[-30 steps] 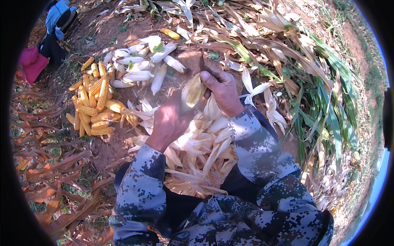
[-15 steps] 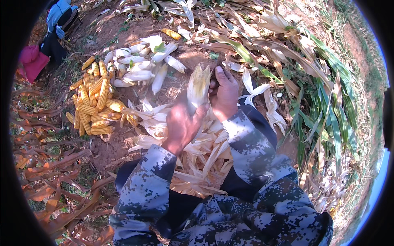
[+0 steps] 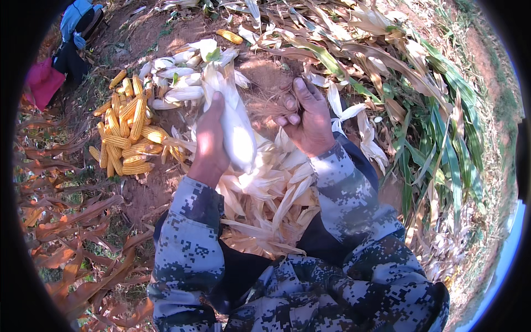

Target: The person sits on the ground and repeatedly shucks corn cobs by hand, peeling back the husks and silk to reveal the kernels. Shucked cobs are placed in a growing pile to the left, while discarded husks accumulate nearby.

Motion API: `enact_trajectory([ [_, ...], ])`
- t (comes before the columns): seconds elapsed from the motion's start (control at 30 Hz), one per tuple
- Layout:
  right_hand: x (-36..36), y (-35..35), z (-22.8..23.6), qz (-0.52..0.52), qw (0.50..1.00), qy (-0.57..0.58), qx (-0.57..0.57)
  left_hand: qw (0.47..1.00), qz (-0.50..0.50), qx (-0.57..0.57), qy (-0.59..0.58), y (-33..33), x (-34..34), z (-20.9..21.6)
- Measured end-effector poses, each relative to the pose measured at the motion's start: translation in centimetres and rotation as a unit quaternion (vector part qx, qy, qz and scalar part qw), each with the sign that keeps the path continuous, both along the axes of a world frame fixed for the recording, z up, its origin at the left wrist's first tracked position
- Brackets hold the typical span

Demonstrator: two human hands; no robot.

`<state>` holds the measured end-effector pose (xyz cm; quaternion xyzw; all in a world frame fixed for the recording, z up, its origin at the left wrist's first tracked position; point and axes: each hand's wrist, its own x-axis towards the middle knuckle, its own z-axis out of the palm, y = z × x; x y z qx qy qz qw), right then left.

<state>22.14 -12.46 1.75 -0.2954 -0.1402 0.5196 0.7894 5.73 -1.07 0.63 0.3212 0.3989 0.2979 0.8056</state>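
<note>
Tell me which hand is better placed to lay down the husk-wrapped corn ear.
Probably the left hand: it holds the husk-wrapped corn ear, while the right hand holds brown corn silk.

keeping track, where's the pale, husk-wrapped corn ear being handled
In the head view, the pale ear sits just left of centre in the bare left hand, between the heap of yellow corncobs and the bare right hand.

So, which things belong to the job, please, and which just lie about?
Job: left hand, holding a pale ear in husk; right hand, with brown strands; other pale ears; yellow ears; loose husks.

Apparently lying about: green leaves; brown leaves; pink fabric.
</note>
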Motion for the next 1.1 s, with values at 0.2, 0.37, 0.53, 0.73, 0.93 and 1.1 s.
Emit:
enact_trajectory([
  [0.2,7.2,-1.6,-2.3,-0.043,0.885,-0.433,-0.166,0.993,0.099,0.064,0.007,5.1,-3.3,-0.5],
  [0.37,11.3,-0.7,-6.3,-0.028,0.37,-0.861,-0.348,0.997,-0.008,0.081,0.012,2.8,-3.1,-0.5],
  [0.53,7.9,0.1,-3.2,-0.041,0.776,-0.58,-0.245,0.979,-0.07,0.177,0.073,0.0,-1.3,-0.1],
  [0.73,1.7,1.2,-0.8,0.027,0.952,-0.286,-0.105,0.935,-0.16,0.311,0.051,-2.0,-0.7,-0.6],
  [0.93,-0.1,2.8,-3.0,-0.106,0.954,-0.246,-0.135,0.916,-0.118,0.376,0.073,-3.1,0.3,-1.1],
  [1.1,-0.3,2.1,-2.4,-0.107,0.955,-0.264,-0.086,0.957,-0.131,0.259,0.016,-3.8,0.0,-0.5],
])
